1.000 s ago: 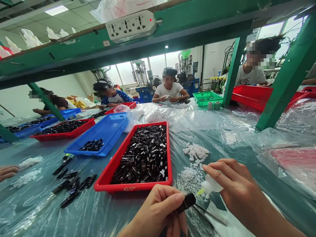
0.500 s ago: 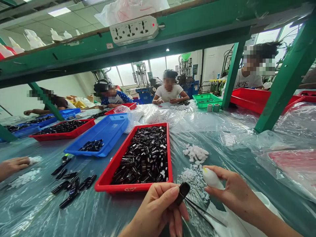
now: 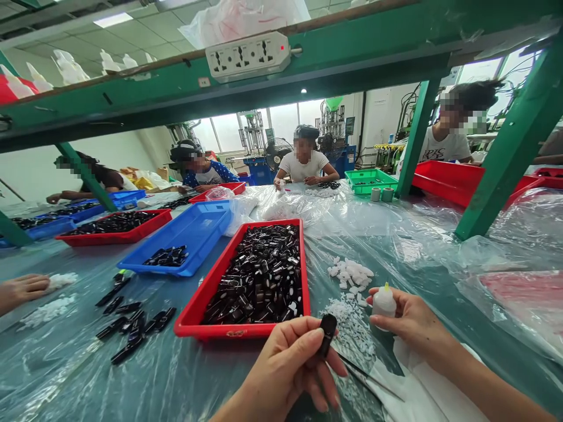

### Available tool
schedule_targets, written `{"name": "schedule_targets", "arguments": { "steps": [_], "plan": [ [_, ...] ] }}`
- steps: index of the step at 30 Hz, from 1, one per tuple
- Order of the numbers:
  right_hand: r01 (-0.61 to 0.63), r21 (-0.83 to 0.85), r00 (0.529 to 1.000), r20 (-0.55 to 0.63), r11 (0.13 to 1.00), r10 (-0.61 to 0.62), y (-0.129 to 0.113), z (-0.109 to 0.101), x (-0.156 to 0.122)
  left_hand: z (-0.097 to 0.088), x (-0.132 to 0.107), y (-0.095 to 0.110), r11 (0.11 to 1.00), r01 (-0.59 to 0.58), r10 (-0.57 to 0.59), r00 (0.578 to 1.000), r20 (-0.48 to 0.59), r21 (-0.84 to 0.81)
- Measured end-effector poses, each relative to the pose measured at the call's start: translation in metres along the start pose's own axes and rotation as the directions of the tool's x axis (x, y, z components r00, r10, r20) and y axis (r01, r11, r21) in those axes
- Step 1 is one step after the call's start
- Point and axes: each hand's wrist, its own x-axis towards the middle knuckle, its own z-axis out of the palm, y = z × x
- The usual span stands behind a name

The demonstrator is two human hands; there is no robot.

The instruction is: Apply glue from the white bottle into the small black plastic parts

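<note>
Between the thumb and fingers of my left hand (image 3: 292, 363) is a small black plastic part (image 3: 327, 335) with a rounded end, held up near the tray's front corner. My right hand (image 3: 416, 328) grips a white squeeze bottle (image 3: 384, 303), its yellow tip pointing up, a short way right of the black part. Metal tweezers (image 3: 373, 378) lie on the table just right of my left hand. Small white pieces (image 3: 347, 319) are scattered between my hands, with a pile of larger white pieces (image 3: 349, 272) beyond them.
A red tray (image 3: 185, 325) full of black parts stands ahead of my left hand. Left of it are a blue tray (image 3: 211, 220) and loose black parts (image 3: 132, 334). A co-worker's hand (image 3: 26, 287) rests far left. A green shelf beam (image 3: 145, 99) crosses overhead.
My right hand has turned the bottle from tilted to upright and shifted it slightly right. The black part in my left hand now stands more upright and a little higher.
</note>
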Motion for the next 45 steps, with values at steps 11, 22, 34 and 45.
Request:
{"name": "schedule_targets", "arguments": {
  "steps": [11,22,34,45],
  "plan": [
    [-0.007,0.012,1.0,0.017,1.0,0.007,0.0,0.003,0.0,0.001,0.002,0.003,0.995,-0.041,0.046,0.997,-0.055,0.087],
    [0.27,-0.154,0.932,-0.207,0.95,-0.298,-0.027,-0.006,-0.014,0.0,0.003,0.004,0.965,-0.101,0.144,0.975,-0.17,0.242],
    [0.641,-0.248,0.746,0.425,0.726,-0.513,-0.054,0.007,-0.049,0.003,0.004,0.006,0.942,-0.103,0.177,0.961,-0.211,0.319],
    [0.69,-0.412,0.67,0.676,0.595,-0.308,-0.039,0.035,-0.066,0.007,0.005,0.004,0.926,-0.056,0.142,0.969,-0.204,0.374]
  ]
}}
